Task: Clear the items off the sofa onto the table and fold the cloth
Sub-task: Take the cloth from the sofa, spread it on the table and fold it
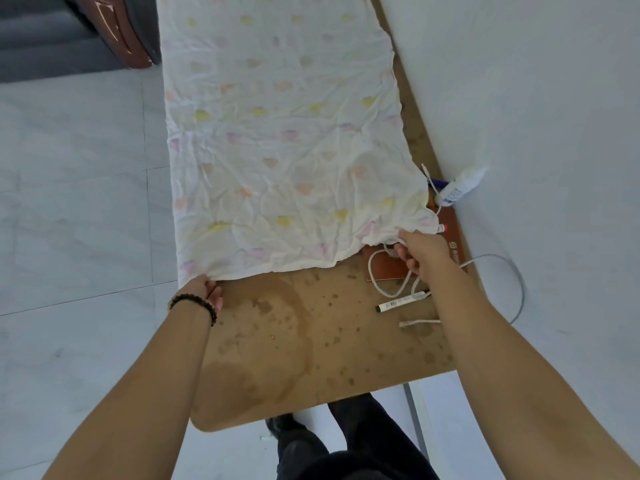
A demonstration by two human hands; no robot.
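A white cloth [284, 140] with pale heart prints lies spread flat and wrinkled over the far part of a brown table [277, 341]. My left hand [204, 289], a bead bracelet on its wrist, pinches the cloth's near left corner at the table's left edge. My right hand [420, 249] grips the near right corner, which is bunched up. Beside that hand lie a red-brown notebook [391, 265], a white cord [391, 289], a marker pen [401, 301] and a white bottle [460, 187] on its side.
A white wall [536, 98] runs along the table's right side, with a grey cable [516, 282] hanging there. The sofa's grey cushion and wooden arm [114, 32] show at the top left. Pale floor tiles [76, 202] lie to the left. My legs stand at the table's near end.
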